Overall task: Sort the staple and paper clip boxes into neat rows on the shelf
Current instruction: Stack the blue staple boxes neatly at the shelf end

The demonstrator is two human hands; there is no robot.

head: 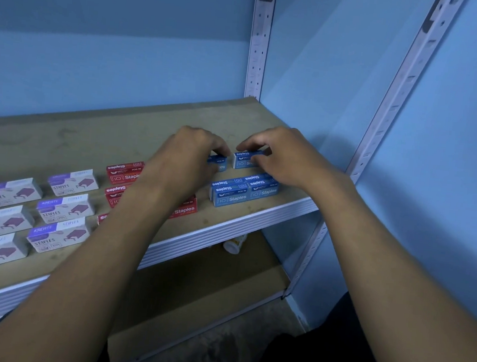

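- Brown fibreboard shelf (62, 136) with a ribbed white metal front edge, set in a white slotted-upright rack against a blue wall; the staple boxes stand on its near half.
- Left hand (189, 155) reaches in over the red boxes; its fingers are curled down onto a small blue cardboard staple box (218, 161) at mid-depth of the shelf. Most of this box is hidden under the hand, so whether the fingers are clamped on it or only touching cannot be told.
- Right hand (284, 157) is placed on a second blue staple box with white end label (243, 159), just right of the first, a narrow gap between the two. Thumb on the near face, fingertips over the far top edge: fingers pinched on the box, which sits on the shelf.
- Group of blue staple boxes (243, 191) nearer the front edge, right of centre, packed touching in two rows, printed "Staples". The right wrist passes over its far right corner.
- Red cardboard staple boxes (122, 172) left of the blue group, arranged in a column from far to near; the left forearm covers parts of several, so the count is uncertain.
- Purple-and-white staple boxes (63, 208) at far left, in two columns running near to far, spaced apart, lettered "STAPLES".
- Lower shelf of brown board (193, 292) below; a small white container (233, 245) lies on it under the upper shelf edge, only partly seen.
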